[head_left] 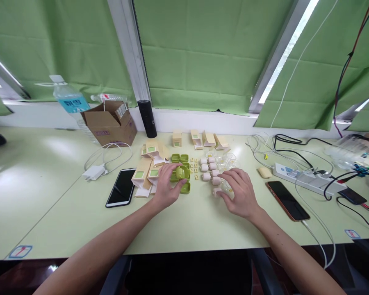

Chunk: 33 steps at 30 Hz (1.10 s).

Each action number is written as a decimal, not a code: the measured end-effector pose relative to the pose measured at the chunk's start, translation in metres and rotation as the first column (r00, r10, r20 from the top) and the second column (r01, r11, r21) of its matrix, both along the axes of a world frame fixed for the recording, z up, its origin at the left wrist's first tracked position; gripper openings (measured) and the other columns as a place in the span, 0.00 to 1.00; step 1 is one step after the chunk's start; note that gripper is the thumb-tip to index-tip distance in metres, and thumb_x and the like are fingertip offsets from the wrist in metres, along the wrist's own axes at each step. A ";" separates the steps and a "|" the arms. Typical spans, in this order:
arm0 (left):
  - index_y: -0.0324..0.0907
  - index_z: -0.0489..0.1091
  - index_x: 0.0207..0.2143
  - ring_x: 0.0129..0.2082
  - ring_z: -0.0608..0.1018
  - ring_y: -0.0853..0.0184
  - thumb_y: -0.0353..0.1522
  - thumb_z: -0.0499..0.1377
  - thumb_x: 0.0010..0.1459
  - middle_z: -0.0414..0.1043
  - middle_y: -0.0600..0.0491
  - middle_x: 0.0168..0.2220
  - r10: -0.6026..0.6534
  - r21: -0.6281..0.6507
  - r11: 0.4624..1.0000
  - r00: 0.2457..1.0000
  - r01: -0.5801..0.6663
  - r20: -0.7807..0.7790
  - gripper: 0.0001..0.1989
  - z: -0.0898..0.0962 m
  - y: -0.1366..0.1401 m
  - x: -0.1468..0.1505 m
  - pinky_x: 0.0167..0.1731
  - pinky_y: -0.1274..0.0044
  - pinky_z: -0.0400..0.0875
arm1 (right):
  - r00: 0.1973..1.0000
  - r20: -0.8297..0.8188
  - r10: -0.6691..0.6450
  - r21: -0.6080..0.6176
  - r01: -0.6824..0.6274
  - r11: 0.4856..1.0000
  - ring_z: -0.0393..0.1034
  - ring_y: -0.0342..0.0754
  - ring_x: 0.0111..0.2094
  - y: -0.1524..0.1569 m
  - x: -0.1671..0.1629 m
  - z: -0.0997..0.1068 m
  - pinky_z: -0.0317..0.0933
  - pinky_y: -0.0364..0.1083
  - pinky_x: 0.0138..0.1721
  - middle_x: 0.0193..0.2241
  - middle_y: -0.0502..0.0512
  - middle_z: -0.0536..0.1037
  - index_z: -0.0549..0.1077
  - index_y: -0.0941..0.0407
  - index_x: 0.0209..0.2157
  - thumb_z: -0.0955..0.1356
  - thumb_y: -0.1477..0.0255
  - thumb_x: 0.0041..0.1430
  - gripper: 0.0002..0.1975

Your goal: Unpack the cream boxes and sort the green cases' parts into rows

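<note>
My left hand (pixel 167 186) grips a small green square box (pixel 182 172) between thumb and fingers, held above other green boxes (pixel 185 188) on the table. My right hand (pixel 238 192) reaches over two rows of pale pink, marshmallow-like pieces (pixel 206 176). Its thumb and fingers are apart, the thumb tip close to the nearest piece (pixel 216 191); whether they touch I cannot tell. Tiny yellow parts (pixel 196 171) lie in two columns between the hands. Clear plastic pieces (pixel 229 159) sit behind the right hand, partly hidden by it.
Small tan cartons (pixel 143 170) lie left of the boxes, with several more (pixel 208 138) behind. A phone (pixel 121 187) lies left, another phone (pixel 288 200) right, beside a power strip (pixel 307 180) and cables. A black flask (pixel 147 119) and cardboard box (pixel 112 125) stand at the back.
</note>
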<state>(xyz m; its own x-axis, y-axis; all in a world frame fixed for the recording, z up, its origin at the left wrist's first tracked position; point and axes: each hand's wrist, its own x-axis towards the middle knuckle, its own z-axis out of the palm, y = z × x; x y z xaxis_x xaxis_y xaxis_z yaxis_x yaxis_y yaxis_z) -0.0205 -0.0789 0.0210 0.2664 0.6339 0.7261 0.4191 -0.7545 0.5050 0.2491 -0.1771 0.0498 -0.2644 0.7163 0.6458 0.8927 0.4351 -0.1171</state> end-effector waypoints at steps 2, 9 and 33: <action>0.44 0.66 0.54 0.52 0.76 0.56 0.37 0.61 0.63 0.75 0.46 0.50 -0.021 -0.014 1.000 1.000 0.021 0.008 0.18 0.000 0.000 0.000 0.55 0.61 0.68 | 0.996 -0.074 0.054 0.041 -0.051 0.998 0.67 0.61 0.49 0.005 -0.006 0.010 0.64 0.61 0.49 0.44 0.60 0.77 0.72 0.54 0.51 0.70 0.70 0.60 0.17; 0.45 0.65 0.58 0.54 0.77 0.56 0.36 0.62 0.63 0.74 0.44 0.54 -0.175 -0.114 0.975 0.976 0.190 0.131 0.22 -0.002 -0.001 0.003 0.53 0.62 0.74 | 0.923 -0.246 0.294 0.039 -0.294 0.955 0.71 0.60 0.51 0.033 -0.056 0.024 0.70 0.62 0.50 0.49 0.61 0.77 0.67 0.51 0.59 0.67 0.75 0.63 0.23; 0.43 0.72 0.46 0.37 0.81 0.64 0.32 0.62 0.63 0.79 0.49 0.39 -0.195 -0.081 0.975 0.971 0.207 0.135 0.09 0.005 -0.013 0.010 0.39 0.71 0.78 | 0.238 -0.963 0.129 -0.070 -0.681 0.729 0.74 0.52 0.42 0.045 -0.080 -0.018 0.72 0.52 0.43 0.44 0.57 0.78 0.70 0.49 0.54 0.75 0.57 0.57 0.25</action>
<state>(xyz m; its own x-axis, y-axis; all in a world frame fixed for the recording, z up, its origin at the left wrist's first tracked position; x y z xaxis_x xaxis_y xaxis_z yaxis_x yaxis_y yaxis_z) -0.0108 -0.0920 0.0263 0.3055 0.6435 0.7018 0.1923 -0.7636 0.6165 0.1696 -0.1320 0.0321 -0.1031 0.9221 0.3731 -0.1652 0.3540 -0.9206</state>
